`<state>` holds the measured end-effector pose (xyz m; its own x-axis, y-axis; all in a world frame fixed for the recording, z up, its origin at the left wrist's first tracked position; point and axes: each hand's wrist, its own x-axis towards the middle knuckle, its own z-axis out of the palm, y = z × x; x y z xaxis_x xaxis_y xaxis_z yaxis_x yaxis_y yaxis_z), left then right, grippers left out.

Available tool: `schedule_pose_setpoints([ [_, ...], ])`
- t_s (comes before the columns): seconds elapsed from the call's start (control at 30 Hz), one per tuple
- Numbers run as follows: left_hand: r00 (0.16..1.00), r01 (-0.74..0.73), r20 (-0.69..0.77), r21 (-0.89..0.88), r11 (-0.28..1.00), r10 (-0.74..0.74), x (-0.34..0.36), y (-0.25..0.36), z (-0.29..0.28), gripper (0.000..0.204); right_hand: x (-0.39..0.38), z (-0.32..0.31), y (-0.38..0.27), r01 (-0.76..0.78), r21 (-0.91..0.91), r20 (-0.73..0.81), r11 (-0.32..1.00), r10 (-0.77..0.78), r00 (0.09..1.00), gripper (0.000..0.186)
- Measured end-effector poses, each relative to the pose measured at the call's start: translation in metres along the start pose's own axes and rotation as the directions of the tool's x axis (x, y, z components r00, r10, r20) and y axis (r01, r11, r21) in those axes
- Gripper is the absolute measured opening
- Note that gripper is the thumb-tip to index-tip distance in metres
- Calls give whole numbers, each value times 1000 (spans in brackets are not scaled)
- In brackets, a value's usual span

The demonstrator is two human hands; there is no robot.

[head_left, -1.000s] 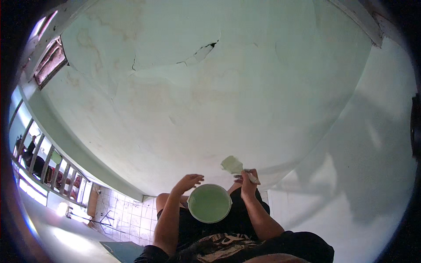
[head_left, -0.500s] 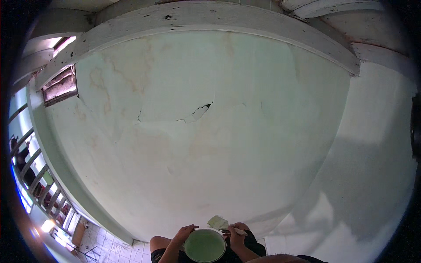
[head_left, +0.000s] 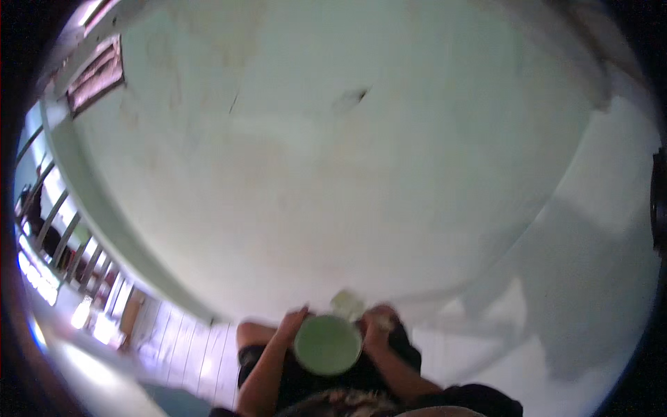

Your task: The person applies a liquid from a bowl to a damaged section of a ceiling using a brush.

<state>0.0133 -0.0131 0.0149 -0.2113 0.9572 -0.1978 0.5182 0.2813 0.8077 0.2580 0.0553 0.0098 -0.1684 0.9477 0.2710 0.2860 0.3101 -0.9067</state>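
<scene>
A round tub [head_left: 297, 354] of light green paint [head_left: 328, 345] rests over my lap, seen from above. My left hand [head_left: 293, 324] is closed at its upper left rim, the fingertips blurred. Right of the tub, my right hand [head_left: 377, 328] grips a wide paintbrush [head_left: 347, 304] by its handle. The pale green bristles point up and left, just beyond the far rim, before the wall. My fingers hide most of the handle.
A large pale green wall [head_left: 389, 201] stands ahead, stained, with a broken crack [head_left: 358, 96] high up. A white side wall [head_left: 611, 229] meets it at right. A railing [head_left: 69, 229] runs along the left, with a person [head_left: 48, 236] beyond it. Floor tiles [head_left: 187, 347] show lower left.
My view has tilted downward, so the wall and crack sit higher and more of my arms and lap shows. Both hands keep their hold on the tub and paintbrush.
</scene>
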Motion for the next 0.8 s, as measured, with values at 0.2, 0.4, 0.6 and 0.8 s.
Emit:
schedule_pose_setpoints([
  [0.2,941,339,128,-404,850,-314,27,-3,-3,63,36,-39,-47,399,-326,163,857,-365,917,20],
  [0.4,978,186,174,-463,867,-117,15,42,-33,67,57,-49,-70,-334,660,256,673,216,942,18],
  [0.6,993,9,-99,-449,894,-60,-17,42,-17,65,42,-61,-91,-386,216,488,897,244,838,18],
  [0.8,988,-3,-136,-474,881,-70,-24,44,-13,67,28,-25,-111,-183,-156,764,971,236,600,21],
])
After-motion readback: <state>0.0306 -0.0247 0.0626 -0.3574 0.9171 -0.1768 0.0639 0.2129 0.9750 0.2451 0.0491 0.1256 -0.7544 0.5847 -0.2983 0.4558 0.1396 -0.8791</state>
